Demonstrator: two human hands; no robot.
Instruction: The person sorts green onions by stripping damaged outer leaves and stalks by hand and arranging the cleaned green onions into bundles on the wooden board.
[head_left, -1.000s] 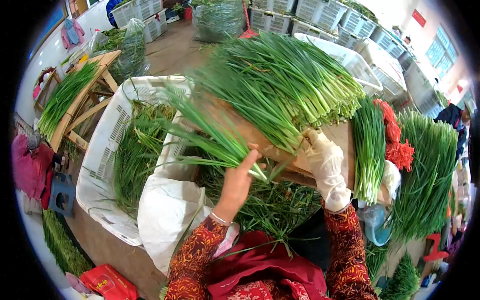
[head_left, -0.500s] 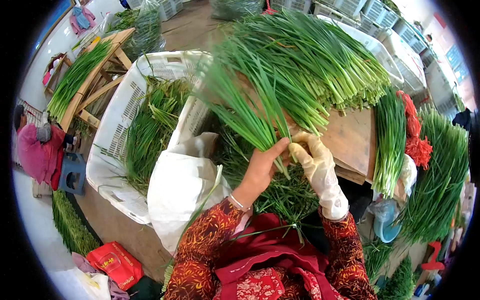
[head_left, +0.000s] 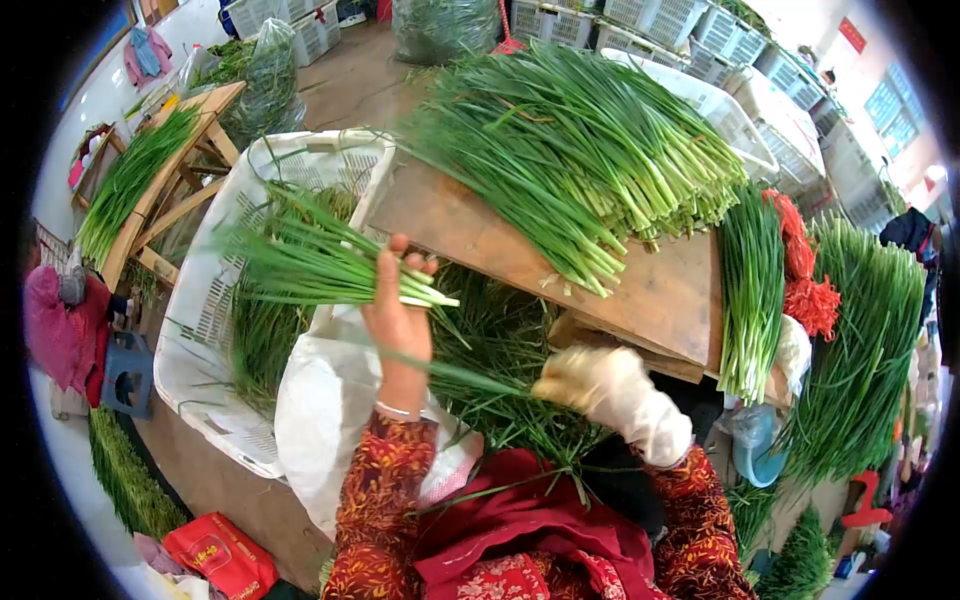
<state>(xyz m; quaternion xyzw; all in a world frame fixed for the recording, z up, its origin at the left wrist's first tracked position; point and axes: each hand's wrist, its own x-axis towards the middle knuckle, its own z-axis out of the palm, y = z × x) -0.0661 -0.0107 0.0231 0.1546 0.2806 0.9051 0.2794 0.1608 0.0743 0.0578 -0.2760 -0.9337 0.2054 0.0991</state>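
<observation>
My bare left hand (head_left: 396,325) is closed round a small bunch of garlic chives (head_left: 315,265), its pale stem ends pointing right and its blurred leaf tips reaching over the white crate. On the right, my gloved right hand (head_left: 600,390) is smeared by motion but looks closed. From its fingers a thin green chive leaf (head_left: 465,376) trails left past my left wrist. Beyond both hands, a large pile of garlic chives (head_left: 600,150) lies on a wooden board (head_left: 660,295). Loose chive leaves (head_left: 490,400) fill the space above my lap.
At left stands a white plastic crate (head_left: 215,375) with leafy trimmings, a white sack (head_left: 325,410) against it. Red ties (head_left: 805,290) hang at right beside more chives (head_left: 855,350) and a blue bucket (head_left: 752,450). A wooden bench (head_left: 165,190) stands farther left.
My left hand has swung left with the chive bunch, turning it from upright to nearly level. My right hand has moved away from it, down and slightly left, trailing a leaf.
</observation>
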